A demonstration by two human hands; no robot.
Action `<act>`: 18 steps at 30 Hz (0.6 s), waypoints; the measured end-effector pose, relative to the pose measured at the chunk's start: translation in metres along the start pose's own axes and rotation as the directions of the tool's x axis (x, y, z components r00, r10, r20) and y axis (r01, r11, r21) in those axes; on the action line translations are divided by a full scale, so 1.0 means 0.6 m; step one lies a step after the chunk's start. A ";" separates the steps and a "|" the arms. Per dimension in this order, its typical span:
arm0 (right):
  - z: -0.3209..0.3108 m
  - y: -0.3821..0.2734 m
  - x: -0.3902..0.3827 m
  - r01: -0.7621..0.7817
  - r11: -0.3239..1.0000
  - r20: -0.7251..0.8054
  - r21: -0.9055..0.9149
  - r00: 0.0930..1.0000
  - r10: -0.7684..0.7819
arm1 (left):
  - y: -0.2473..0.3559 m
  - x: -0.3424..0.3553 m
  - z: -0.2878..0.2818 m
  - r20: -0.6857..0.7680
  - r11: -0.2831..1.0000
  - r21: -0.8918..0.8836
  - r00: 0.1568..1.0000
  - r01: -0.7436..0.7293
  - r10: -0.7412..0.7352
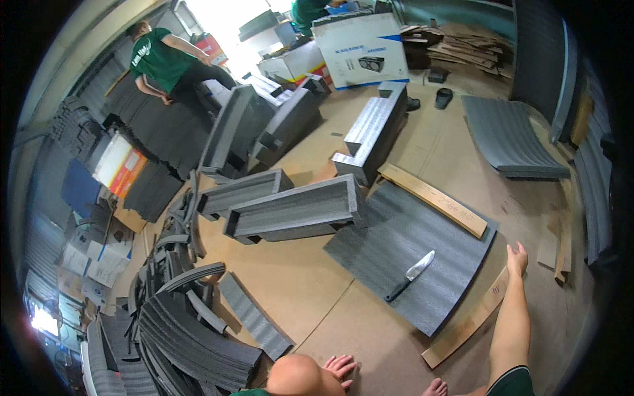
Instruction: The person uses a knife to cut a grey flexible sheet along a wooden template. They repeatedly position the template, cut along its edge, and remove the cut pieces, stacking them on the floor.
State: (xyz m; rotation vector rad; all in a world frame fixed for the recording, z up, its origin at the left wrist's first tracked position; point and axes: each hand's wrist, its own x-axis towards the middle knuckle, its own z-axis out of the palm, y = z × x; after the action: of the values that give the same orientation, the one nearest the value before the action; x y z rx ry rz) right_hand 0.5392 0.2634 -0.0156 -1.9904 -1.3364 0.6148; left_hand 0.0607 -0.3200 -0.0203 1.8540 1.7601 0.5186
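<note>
My right hand (517, 259) grips the upper end of a long, flat wooden strip (462, 327) at the lower right. My left hand (338, 369) lies with fingers spread on the brown cardboard floor covering (304, 297), beside my bent knee. Between and ahead of my hands is a dark grey foam sheet (370, 244), bearing a knife (416, 267) with a black handle and shiny blade. A second wooden strip (432, 198) rests along the sheet's far edge. Just beyond stands a long foam trough (290, 214).
More foam troughs (231, 132) stand ahead. Piled foam offcuts (185, 330) fill the left, stacked sheets (508, 138) the right. A co-worker (168, 59) in green stands back left, another (307, 13) behind a white carton (360, 56). A black sandal (444, 99) lies near cardboard scraps (462, 49).
</note>
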 end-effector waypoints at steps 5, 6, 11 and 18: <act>-0.121 0.136 0.012 0.002 0.987 -0.069 -0.159 0.998 -0.014 | -0.108 0.113 -0.051 -0.468 0.910 -0.344 0.798 0.230 -0.379; -0.147 0.146 0.017 -0.004 0.993 -0.042 -0.117 0.999 0.000 | -0.155 0.174 -0.081 -0.471 0.776 -0.597 0.694 0.204 -0.544; -0.233 0.158 0.008 -0.102 0.973 -0.085 -0.209 0.993 0.086 | -0.339 0.470 -0.281 -0.180 0.154 -0.983 0.388 -0.096 -0.904; -0.239 0.148 -0.039 0.090 0.954 -0.011 -0.287 0.995 -0.097 | -0.415 0.666 -0.380 -0.151 -0.007 -0.928 0.393 -0.373 -0.907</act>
State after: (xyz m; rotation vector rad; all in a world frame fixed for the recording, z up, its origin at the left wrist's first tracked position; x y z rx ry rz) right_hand 0.6849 0.1810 0.0165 -2.1371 -1.5682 0.3662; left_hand -0.2432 0.1059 -0.0249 -0.2273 1.3479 2.0784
